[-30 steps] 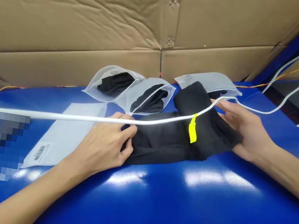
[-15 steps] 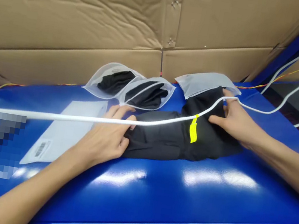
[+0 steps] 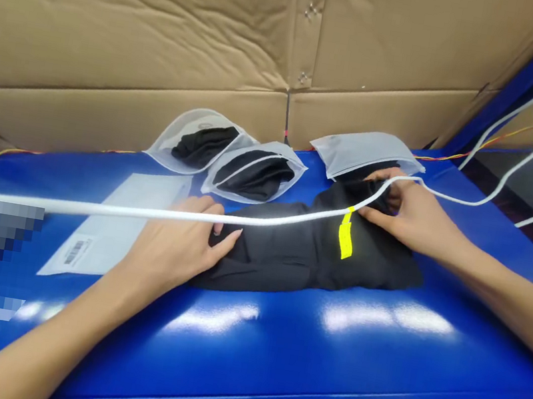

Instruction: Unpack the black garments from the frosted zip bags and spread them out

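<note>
A folded black garment (image 3: 283,249) lies flat on the blue table (image 3: 304,347), with a bright yellow tag (image 3: 346,239) on its right part. At its left end, my left hand (image 3: 186,227) grips the cloth, thumb on top and fingers partly hidden behind. My right hand (image 3: 407,205) pinches the garment's upper right part between thumb and curled fingers. Behind that hand sits a frosted zip bag (image 3: 368,151) with black cloth inside. A flat frosted bag (image 3: 105,228) bearing a barcode label (image 3: 74,252) lies beside my left hand, partly under the forearm.
Two more frosted bags, a left one (image 3: 162,140) and a right one (image 3: 287,189), hold black cloth near the cardboard wall (image 3: 172,29). A white cable (image 3: 108,209) crosses the view in front of the garment and both hands. Thin coloured wires run along the back.
My left hand has shifted slightly left with the garment's left end, its thumb now stretched over the cloth. My right hand's fingers have curled in and drawn the upper right cloth down and left.
</note>
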Demonstrator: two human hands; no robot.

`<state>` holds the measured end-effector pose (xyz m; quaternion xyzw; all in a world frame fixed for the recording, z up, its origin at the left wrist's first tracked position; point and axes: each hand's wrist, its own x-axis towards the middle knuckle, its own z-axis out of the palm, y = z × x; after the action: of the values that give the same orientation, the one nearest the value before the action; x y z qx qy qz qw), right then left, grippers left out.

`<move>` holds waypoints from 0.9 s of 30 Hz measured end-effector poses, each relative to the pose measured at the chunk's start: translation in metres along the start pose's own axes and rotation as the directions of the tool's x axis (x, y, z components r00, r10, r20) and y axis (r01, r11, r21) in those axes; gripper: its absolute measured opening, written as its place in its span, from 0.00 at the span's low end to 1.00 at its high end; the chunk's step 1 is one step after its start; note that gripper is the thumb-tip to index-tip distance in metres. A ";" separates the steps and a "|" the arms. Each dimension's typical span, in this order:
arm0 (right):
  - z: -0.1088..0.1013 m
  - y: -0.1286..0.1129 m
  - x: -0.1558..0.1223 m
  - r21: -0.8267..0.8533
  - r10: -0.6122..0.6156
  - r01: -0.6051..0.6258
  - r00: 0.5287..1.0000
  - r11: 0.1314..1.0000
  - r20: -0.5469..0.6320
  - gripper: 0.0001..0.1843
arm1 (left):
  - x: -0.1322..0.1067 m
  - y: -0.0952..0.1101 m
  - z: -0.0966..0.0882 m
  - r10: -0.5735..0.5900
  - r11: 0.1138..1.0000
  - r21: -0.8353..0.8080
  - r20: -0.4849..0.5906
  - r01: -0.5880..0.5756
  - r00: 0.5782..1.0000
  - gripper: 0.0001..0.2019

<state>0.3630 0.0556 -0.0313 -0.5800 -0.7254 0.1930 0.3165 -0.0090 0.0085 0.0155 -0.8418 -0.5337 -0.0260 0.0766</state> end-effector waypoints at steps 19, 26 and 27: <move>-0.003 0.011 -0.001 -0.019 -0.144 0.144 0.958 0.989 -0.250 0.16 | 0.000 -0.012 -0.003 -0.162 0.987 0.007 -0.057 0.162 0.985 0.15; -0.011 0.011 0.000 -0.090 -0.271 0.260 0.949 0.962 -0.159 0.20 | 0.004 -0.008 -0.006 -0.160 0.945 -0.306 -0.118 0.118 0.980 0.21; -0.011 0.011 0.000 -0.145 -0.303 0.282 0.941 0.949 -0.152 0.18 | 0.005 -0.008 -0.005 -0.148 0.932 -0.348 -0.094 0.107 0.985 0.21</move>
<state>0.3786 0.0575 -0.0308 -0.4984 -0.7836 0.0485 0.3677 -0.0135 0.0158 0.0221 -0.8029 -0.5691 -0.1729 -0.0407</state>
